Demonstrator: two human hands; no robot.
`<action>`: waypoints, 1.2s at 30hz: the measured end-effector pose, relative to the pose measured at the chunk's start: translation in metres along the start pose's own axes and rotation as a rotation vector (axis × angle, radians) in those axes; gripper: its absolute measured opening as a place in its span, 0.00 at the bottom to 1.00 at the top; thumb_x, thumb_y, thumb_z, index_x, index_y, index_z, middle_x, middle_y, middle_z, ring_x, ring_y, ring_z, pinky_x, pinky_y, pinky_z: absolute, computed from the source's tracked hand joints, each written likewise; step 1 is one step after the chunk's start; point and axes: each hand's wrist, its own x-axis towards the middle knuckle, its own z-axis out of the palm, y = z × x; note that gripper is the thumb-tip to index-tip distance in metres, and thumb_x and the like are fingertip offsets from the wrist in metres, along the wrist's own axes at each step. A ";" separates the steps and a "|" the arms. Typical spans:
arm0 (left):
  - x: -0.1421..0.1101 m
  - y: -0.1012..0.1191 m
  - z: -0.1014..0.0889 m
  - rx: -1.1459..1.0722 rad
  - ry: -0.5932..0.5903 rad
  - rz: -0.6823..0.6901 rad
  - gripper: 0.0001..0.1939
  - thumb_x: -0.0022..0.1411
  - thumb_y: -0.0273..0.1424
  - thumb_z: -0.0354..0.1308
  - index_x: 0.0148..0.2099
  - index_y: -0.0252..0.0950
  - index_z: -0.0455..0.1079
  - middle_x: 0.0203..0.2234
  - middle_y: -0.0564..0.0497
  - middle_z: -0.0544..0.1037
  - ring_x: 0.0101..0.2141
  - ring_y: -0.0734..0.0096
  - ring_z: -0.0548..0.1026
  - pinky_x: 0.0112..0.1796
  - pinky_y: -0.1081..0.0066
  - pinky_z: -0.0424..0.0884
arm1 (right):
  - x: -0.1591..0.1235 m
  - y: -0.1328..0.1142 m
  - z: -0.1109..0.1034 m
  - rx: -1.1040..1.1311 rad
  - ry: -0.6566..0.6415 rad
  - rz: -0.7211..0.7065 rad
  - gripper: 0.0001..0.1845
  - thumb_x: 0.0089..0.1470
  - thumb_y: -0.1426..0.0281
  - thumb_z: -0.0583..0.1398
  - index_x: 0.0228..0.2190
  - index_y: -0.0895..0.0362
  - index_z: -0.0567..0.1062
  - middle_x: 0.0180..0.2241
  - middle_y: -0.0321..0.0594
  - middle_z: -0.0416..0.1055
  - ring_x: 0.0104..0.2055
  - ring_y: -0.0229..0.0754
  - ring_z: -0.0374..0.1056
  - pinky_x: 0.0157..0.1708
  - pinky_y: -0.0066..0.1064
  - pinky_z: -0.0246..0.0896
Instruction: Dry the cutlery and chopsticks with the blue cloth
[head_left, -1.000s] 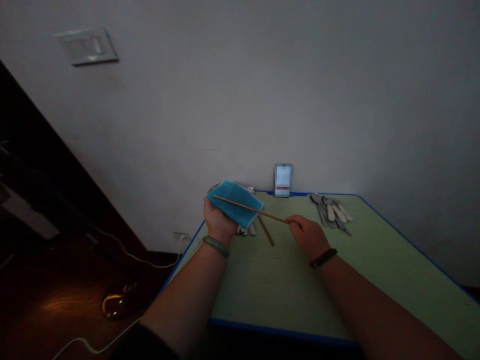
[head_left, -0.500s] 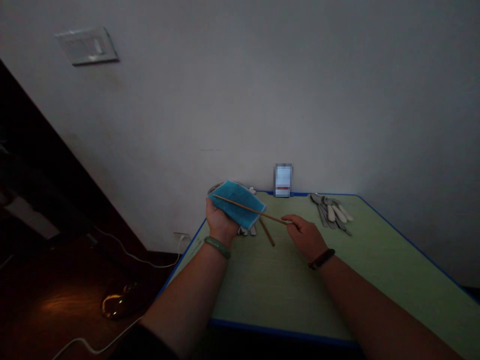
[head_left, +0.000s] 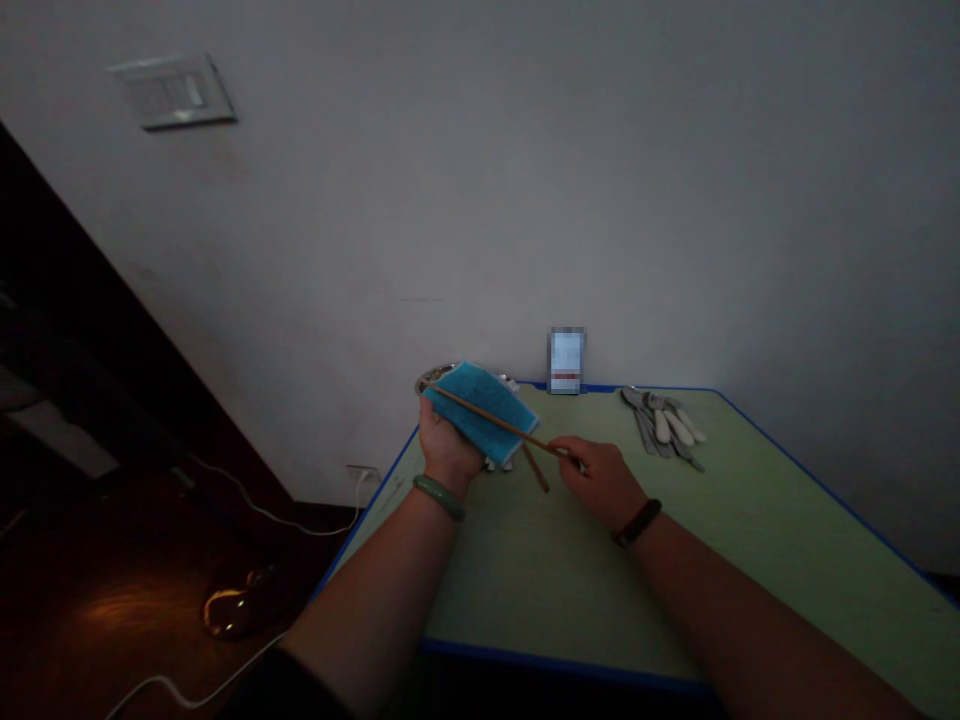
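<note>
Your turquoise cloth [head_left: 480, 412] glows against the pale green tabletop [head_left: 570, 580]
You see a fine woven grid across the cloth, with a paler edge along one side, and a tan-brown wooden chopstick [head_left: 487, 418] lying across it. A saturated blue strip [head_left: 817, 485] borders the table. You have a jade-green bangle [head_left: 438, 497] and a black wristband [head_left: 637, 523]. The spoons [head_left: 663, 428] show grey metal, some with cream handles. A blurred card [head_left: 566, 360] shows pale blue with a reddish stripe. The wall [head_left: 480, 200] reads soft grey-white, the floor [head_left: 112, 610] dark reddish brown, and the cable [head_left: 277, 520] white
</note>
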 end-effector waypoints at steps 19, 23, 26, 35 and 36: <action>-0.006 -0.014 0.003 0.038 -0.038 -0.127 0.39 0.63 0.57 0.38 0.57 0.32 0.70 0.51 0.36 0.77 0.53 0.45 0.72 0.54 0.44 0.64 | 0.001 -0.004 0.008 -0.201 -0.118 -0.096 0.16 0.61 0.68 0.54 0.47 0.51 0.78 0.39 0.41 0.80 0.41 0.44 0.74 0.43 0.35 0.58; -0.007 -0.017 0.003 0.060 -0.014 -0.149 0.38 0.63 0.57 0.39 0.56 0.33 0.70 0.47 0.38 0.79 0.52 0.46 0.74 0.54 0.47 0.64 | 0.000 -0.005 0.011 -0.215 -0.111 -0.119 0.16 0.61 0.69 0.55 0.48 0.50 0.77 0.42 0.41 0.79 0.43 0.43 0.73 0.43 0.34 0.56; -0.005 -0.019 0.001 0.064 -0.017 -0.142 0.37 0.62 0.56 0.41 0.55 0.33 0.71 0.46 0.39 0.80 0.51 0.47 0.75 0.54 0.47 0.64 | -0.001 -0.006 0.012 -0.226 -0.106 -0.114 0.16 0.60 0.71 0.56 0.48 0.49 0.77 0.43 0.40 0.78 0.45 0.43 0.72 0.45 0.36 0.55; -0.002 -0.020 -0.002 0.068 -0.015 -0.142 0.36 0.63 0.55 0.41 0.54 0.32 0.72 0.46 0.38 0.79 0.51 0.47 0.74 0.54 0.47 0.64 | -0.001 -0.005 0.012 -0.200 -0.127 -0.126 0.16 0.61 0.70 0.55 0.48 0.50 0.77 0.43 0.41 0.79 0.44 0.44 0.73 0.44 0.37 0.54; -0.002 -0.020 -0.002 0.067 -0.013 -0.141 0.36 0.62 0.56 0.42 0.54 0.33 0.72 0.47 0.38 0.79 0.51 0.47 0.74 0.54 0.47 0.64 | -0.002 -0.005 0.012 -0.193 -0.121 -0.128 0.16 0.61 0.70 0.55 0.48 0.51 0.77 0.43 0.41 0.79 0.44 0.44 0.73 0.44 0.37 0.54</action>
